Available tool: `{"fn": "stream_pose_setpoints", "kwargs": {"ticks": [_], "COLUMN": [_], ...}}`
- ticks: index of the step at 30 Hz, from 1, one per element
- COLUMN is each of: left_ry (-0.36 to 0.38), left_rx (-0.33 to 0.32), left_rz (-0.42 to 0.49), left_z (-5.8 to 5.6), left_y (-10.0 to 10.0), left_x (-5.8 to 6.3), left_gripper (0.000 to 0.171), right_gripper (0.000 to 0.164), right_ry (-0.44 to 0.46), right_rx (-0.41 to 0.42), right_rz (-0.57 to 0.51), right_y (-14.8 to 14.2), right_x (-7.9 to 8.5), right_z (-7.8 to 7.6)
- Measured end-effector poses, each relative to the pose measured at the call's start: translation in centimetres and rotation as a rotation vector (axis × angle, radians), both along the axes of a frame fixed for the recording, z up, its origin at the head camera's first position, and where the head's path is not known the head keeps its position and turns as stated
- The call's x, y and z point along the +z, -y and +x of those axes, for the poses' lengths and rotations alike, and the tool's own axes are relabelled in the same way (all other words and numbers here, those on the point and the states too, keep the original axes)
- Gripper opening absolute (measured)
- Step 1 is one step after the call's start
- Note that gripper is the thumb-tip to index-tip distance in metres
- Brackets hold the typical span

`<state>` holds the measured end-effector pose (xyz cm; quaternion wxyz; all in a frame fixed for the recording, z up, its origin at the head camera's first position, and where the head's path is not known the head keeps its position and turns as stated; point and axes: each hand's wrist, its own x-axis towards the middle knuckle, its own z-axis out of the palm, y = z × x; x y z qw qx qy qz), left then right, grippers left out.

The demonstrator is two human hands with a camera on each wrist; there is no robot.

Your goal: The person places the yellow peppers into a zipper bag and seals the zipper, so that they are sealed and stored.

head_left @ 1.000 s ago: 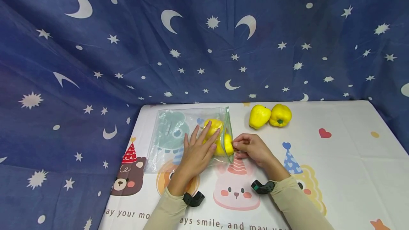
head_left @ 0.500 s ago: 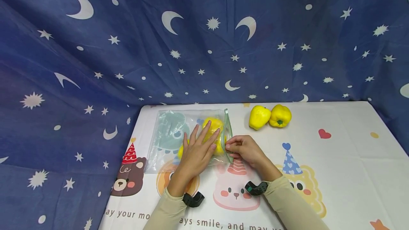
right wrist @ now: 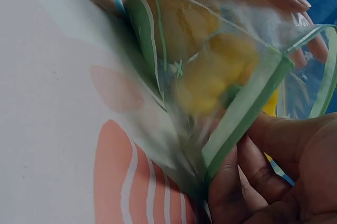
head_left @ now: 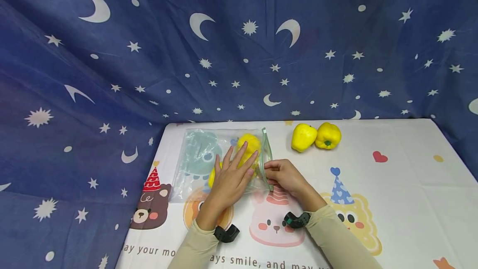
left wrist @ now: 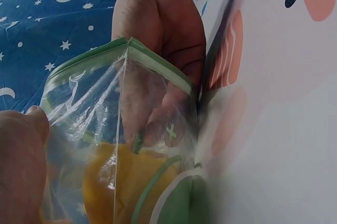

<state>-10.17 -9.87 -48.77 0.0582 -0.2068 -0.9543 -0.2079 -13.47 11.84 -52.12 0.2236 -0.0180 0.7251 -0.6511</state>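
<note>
A clear zip bag (head_left: 188,177) with a green-edged mouth (head_left: 267,157) lies on its side, mouth facing right. Yellow bell peppers (head_left: 248,141) sit inside; another pepper (head_left: 211,176) shows left of the fingers. My left hand (head_left: 231,182) rests spread over the bag and the peppers in it. At the open mouth is my right hand (head_left: 284,176), its fingers bent and reaching inside. In the left wrist view these fingertips lie by the green stem (left wrist: 138,143) of a pepper (left wrist: 118,176). The right wrist view shows the green strip (right wrist: 245,116) in front of them.
Two more yellow peppers stand side by side at the back of the table, the left one (head_left: 303,137) touching the right one (head_left: 328,135). A printed white cloth (head_left: 403,202) covers the table. Behind it hangs a blue star-and-moon curtain (head_left: 239,45).
My right hand has moved left into the bag mouth, and the pepper that stuck out there is now inside. A pepper has appeared left of my left hand, which has stayed in place.
</note>
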Motion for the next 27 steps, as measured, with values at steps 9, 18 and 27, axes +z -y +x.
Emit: {"fn": "stream_pose_setpoints", "kwargs": {"ticks": [9,18,27], "left_ry": [-0.013,-0.027,-0.02], "left_rx": [-0.002,0.006,0.019], "left_rz": [0.009,-0.003,-0.013], "left_z": [-0.1,-0.1,-0.2], "left_y": [0.0,0.1,0.1], "left_x": [0.1,0.0,-0.1], "left_gripper": [0.049,0.051,0.051], "right_gripper": [0.032,0.034,0.042], "right_ry": [0.042,0.036,-0.038], "right_rx": [0.018,0.007,-0.028], "right_rz": [-0.102,-0.082,-0.009], "right_y": [-1.6,-4.2,-7.3], "right_x": [0.3,0.9,2.1], "right_z": [0.0,0.0,-0.4]}}
